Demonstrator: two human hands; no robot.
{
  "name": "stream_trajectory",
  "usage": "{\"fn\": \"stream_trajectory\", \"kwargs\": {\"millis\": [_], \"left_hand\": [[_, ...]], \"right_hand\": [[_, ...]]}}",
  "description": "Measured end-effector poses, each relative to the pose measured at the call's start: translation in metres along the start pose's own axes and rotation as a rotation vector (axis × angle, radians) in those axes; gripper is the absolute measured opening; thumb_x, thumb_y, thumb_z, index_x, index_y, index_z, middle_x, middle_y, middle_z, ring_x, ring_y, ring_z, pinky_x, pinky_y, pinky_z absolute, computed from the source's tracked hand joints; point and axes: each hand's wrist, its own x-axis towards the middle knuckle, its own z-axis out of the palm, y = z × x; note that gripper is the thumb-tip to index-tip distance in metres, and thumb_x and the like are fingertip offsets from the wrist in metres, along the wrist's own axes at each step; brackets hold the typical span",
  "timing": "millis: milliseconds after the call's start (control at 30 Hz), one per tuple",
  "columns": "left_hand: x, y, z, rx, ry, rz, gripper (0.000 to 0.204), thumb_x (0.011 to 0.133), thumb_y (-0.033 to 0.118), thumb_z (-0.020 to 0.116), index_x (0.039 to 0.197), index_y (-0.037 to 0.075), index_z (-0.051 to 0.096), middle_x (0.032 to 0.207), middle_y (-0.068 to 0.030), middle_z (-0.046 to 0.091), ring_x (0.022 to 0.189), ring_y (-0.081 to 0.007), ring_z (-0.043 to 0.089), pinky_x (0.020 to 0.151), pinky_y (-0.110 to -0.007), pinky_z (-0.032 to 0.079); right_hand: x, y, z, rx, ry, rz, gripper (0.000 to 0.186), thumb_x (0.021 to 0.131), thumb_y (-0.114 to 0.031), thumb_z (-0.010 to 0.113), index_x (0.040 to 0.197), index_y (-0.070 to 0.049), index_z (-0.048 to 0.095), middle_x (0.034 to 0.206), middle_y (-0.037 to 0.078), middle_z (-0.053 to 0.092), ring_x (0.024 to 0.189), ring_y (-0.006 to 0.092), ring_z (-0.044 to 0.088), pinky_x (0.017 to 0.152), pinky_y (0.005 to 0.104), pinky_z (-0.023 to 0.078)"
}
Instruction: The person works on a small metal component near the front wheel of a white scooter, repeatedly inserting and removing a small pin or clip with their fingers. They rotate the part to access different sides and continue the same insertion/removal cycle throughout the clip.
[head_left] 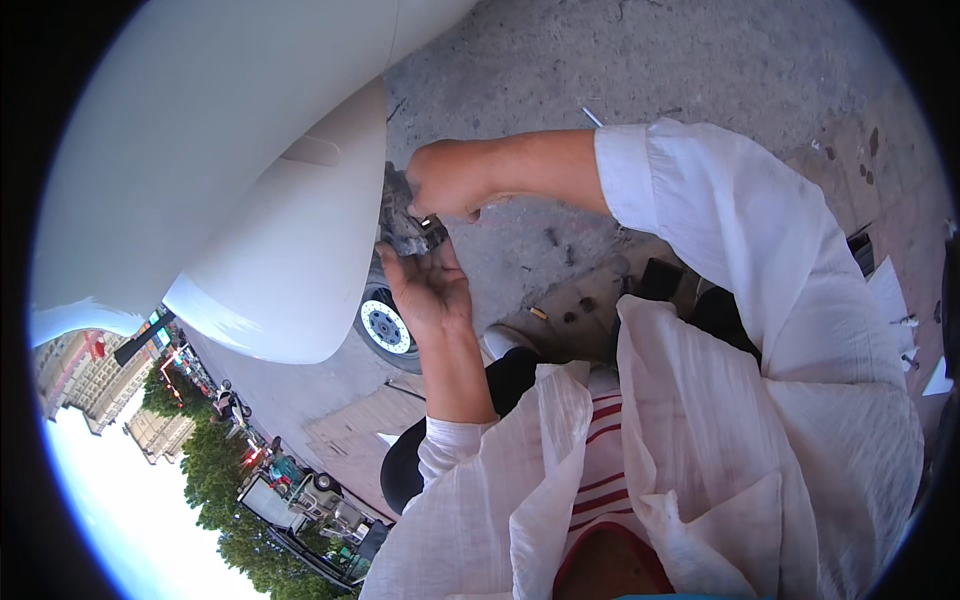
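Beside the edge of a white vehicle panel (280, 270), both my hands meet at a dark, grimy mechanical part (400, 238). My left hand (432, 288) is palm up beneath it, with thumb and fingers curled against its lower end. From the right, my right hand (445, 180) reaches across and is closed in a fist at the part's upper side. Whatever its fingers grip is hidden behind the hand. The panel covers some of the part, so its exact kind cannot be made out. Just below my left hand is a small wheel (388, 327) with a pale rim and black tyre.
White bodywork (200, 120) fills the upper left. On the grey ground lie a thin white stick (592, 117), a small orange-yellow piece (538, 313), several dark bits and a dark boxy object (660, 278). Trees (205, 480) and a parked open vehicle (320, 520) stand at lower left.
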Motion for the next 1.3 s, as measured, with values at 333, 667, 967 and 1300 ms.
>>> {"fn": "stream_trajectory", "kwargs": {"millis": [333, 667, 967, 1300], "left_hand": [[-0.01, -0.006, 0.019, 0.173, 0.041, 0.168, 0.057, 0.094, 0.042, 0.055, 0.131, -0.001, 0.046, 0.131, -0.0159, 0.053, 0.122, -0.0267, 0.052, 0.108, -0.039, 0.042], [-0.008, -0.015, 0.026, -0.037, 0.09, 0.06, 0.051, 0.094, 0.038, 0.056, 0.128, 0.001, 0.05, 0.131, -0.013, 0.055, 0.123, -0.0267, 0.053, 0.104, -0.039, 0.047], [-0.001, -0.017, 0.026, -0.205, -0.011, -0.17, 0.046, 0.094, 0.036, 0.057, 0.125, 0.002, 0.053, 0.127, -0.0124, 0.059, 0.118, -0.0237, 0.057, 0.097, -0.038, 0.052], [0.006, -0.013, 0.012, -0.239, -0.101, -0.275, 0.045, 0.089, 0.033, 0.062, 0.123, 0.004, 0.055, 0.123, -0.0091, 0.062, 0.111, -0.0213, 0.062, 0.09, -0.037, 0.055]], "right_hand": [[-0.025, 0.014, 0.01, 0.419, 0.071, 0.055, 0.027, 0.091, -0.021, 0.058, 0.095, 0.006, 0.06, 0.077, 0.013, 0.062, 0.056, 0.0193, 0.059, 0.055, 0.0326, 0.05], [-0.036, 0.033, 0.025, 0.226, 0.432, -0.359, 0.028, 0.082, -0.007, 0.064, 0.109, -0.001, 0.06, 0.089, 0.011, 0.067, 0.081, 0.0185, 0.065, 0.074, 0.0318, 0.053], [-0.044, 0.031, 0.023, 0.132, 0.432, -0.382, 0.034, 0.084, -0.006, 0.063, 0.118, -0.006, 0.059, 0.091, 0.011, 0.065, 0.081, 0.0194, 0.065, 0.074, 0.0342, 0.054], [-0.047, 0.027, 0.027, 0.143, 0.451, -0.463, 0.038, 0.083, -0.005, 0.064, 0.12, -0.007, 0.058, 0.092, 0.011, 0.062, 0.081, 0.0216, 0.065, 0.072, 0.0341, 0.054]]}}
